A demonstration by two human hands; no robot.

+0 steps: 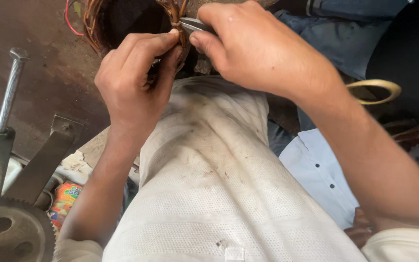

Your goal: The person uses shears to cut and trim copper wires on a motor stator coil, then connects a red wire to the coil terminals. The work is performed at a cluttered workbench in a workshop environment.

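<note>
We are pinching the copper wire coil [170, 12] at the top with our left hand [132, 80], fingers closed on it. Our right hand [253, 46] is gripping a metal tool [194, 24], its tip touching the coil.

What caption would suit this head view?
Left hand steadies a copper coil while right hand works metal pliers against it.

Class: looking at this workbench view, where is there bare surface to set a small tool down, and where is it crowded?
Bare patch: the dark brown surface between the threaded bolt and the copper wire coil. Crowded: around the coil, where the left hand and the right hand holding a metal tool meet, and the lower left by the gear wheel.
</note>
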